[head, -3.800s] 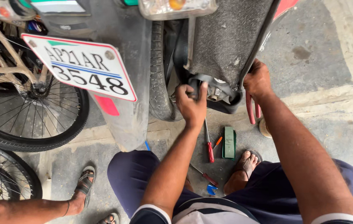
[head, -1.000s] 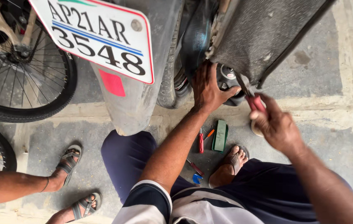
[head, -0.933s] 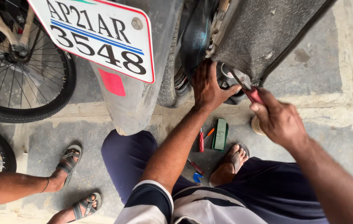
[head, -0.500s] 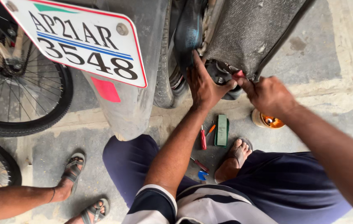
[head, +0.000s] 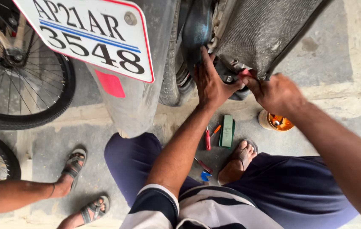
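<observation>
while both hands close together, left hand (head: 209, 82) fingers spread flat beside the hub nut (head: 230, 79), right hand (head: 276, 91) fingers curled around a red-handled tool (head: 245, 73).

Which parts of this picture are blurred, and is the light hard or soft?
Head view: the right hand and its forearm are smeared by motion; the left hand, the plate and the screwdriver are sharp; daylight is soft, with faint shadows and no glare.

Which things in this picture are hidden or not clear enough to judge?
Head view:
- Red-handled tool: working end hidden by right hand and mesh guard.
- Part under left hand: covered by the palm.
- Orange cup: contents too small.
- Bicycle wheel: cut off by the left edge.
</observation>
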